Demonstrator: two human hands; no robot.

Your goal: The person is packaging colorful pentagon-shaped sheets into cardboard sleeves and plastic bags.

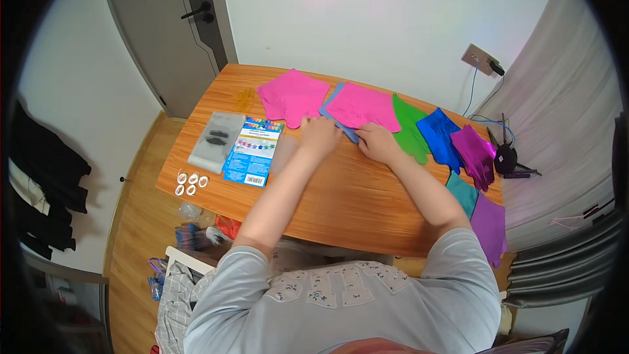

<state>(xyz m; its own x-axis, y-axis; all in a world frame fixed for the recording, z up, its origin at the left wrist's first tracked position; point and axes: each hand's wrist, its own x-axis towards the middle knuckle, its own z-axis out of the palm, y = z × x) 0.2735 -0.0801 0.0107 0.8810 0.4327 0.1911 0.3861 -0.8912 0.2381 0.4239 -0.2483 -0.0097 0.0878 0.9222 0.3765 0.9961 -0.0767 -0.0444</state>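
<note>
Both my hands are side by side at the middle of the table, low over the lower edge of a flat light-blue foil balloon [349, 136]. It lies mostly under a pink foil balloon [363, 106], with edges showing. My left hand [321, 134], fingers bent, is at the blue balloon's left edge, close to another pink foil balloon [291, 95]. At the blue balloon's lower right edge, my right hand [379, 142] has its fingers curled against the material. The fingertips are small and partly hidden.
Rightward curve green [411, 128], blue [440, 136], magenta [474, 154], teal [462, 190] and purple [490, 223] balloons. Left stand a printed blue-and-white package [252, 157], clear plastic bag [211, 151], white ribbon rolls [192, 180] and gold pieces [245, 98]. The wooden table [347, 203] meets a wall.
</note>
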